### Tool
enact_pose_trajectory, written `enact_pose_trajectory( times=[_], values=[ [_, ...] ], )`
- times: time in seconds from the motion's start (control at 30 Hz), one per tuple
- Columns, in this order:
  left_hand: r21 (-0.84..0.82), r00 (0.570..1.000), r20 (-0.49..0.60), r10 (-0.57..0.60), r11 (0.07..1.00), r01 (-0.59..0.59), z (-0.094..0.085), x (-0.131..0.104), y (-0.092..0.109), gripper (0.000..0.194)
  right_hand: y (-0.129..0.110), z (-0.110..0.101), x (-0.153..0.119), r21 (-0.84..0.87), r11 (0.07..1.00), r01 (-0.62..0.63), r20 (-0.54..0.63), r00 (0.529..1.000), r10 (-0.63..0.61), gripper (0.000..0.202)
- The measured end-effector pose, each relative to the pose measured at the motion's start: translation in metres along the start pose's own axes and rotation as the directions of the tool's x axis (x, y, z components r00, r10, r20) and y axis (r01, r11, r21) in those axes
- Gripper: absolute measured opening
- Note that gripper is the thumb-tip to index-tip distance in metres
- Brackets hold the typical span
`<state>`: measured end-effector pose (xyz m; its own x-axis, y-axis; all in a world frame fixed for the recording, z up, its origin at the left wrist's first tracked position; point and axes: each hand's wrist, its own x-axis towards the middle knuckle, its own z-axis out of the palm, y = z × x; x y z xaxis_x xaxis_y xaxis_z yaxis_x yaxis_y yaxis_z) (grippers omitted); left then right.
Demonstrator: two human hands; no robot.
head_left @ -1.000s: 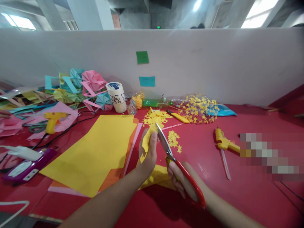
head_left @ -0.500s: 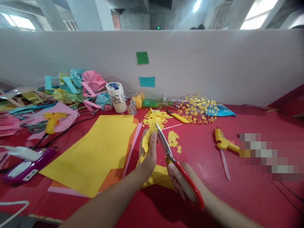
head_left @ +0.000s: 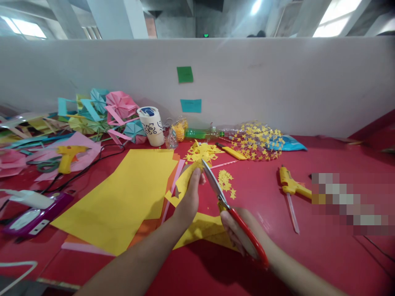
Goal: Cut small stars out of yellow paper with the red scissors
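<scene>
My left hand (head_left: 189,197) pinches a piece of yellow paper (head_left: 182,183) with a star-shaped gap near its lower left end. In my right hand (head_left: 237,228) are scissors (head_left: 228,209) with red handles, their blades pointing up and away. The blade tips meet the far end of the yellow paper, and the blades look nearly closed. Just beyond lies a heap of yellow paper scraps (head_left: 200,151). Small cut yellow stars (head_left: 225,179) rest on the red table to the right of the blades. Below my hands lies more yellow paper (head_left: 200,230), partly hidden by my left wrist.
Yellow sheets (head_left: 123,193) over orange and pink ones lie at left. Glue guns (head_left: 69,158) rest on both sides, the right glue gun (head_left: 290,183) with a clear stick. A white cup (head_left: 152,127), a yellow cutter (head_left: 234,153) and a star-covered clear wrap (head_left: 259,139) stand or lie behind.
The yellow paper in my left hand has turned, so its flat face and star-shaped gap now show. My left hand has shifted slightly left; the scissors have barely moved.
</scene>
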<state>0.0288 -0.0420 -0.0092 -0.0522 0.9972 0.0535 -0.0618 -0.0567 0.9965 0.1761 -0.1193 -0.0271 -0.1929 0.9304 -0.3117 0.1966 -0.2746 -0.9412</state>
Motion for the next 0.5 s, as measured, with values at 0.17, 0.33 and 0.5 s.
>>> enact_pose_trajectory(
  times=[0.17, 0.33, 0.5],
  values=[
    [-0.008, 0.998, -0.006, 0.066, 0.998, -0.066, -0.004, 0.009, -0.004, 0.039, -0.003, -0.002, -0.001, -0.012, 1.0, -0.022, -0.014, 1.0, 0.022, 0.054],
    [-0.102, 0.994, -0.049, 0.097, 0.99, -0.102, -0.002, 0.012, -0.005, 0.031, -0.014, -0.002, -0.005, -0.051, 0.997, -0.058, -0.056, 0.997, 0.055, 0.051],
    [-0.181, 0.996, -0.051, 0.072, 0.98, -0.08, -0.004, 0.015, 0.002, 0.027, -0.017, -0.003, -0.007, -0.022, 0.998, -0.067, -0.051, 0.997, 0.065, 0.051]
  ],
)
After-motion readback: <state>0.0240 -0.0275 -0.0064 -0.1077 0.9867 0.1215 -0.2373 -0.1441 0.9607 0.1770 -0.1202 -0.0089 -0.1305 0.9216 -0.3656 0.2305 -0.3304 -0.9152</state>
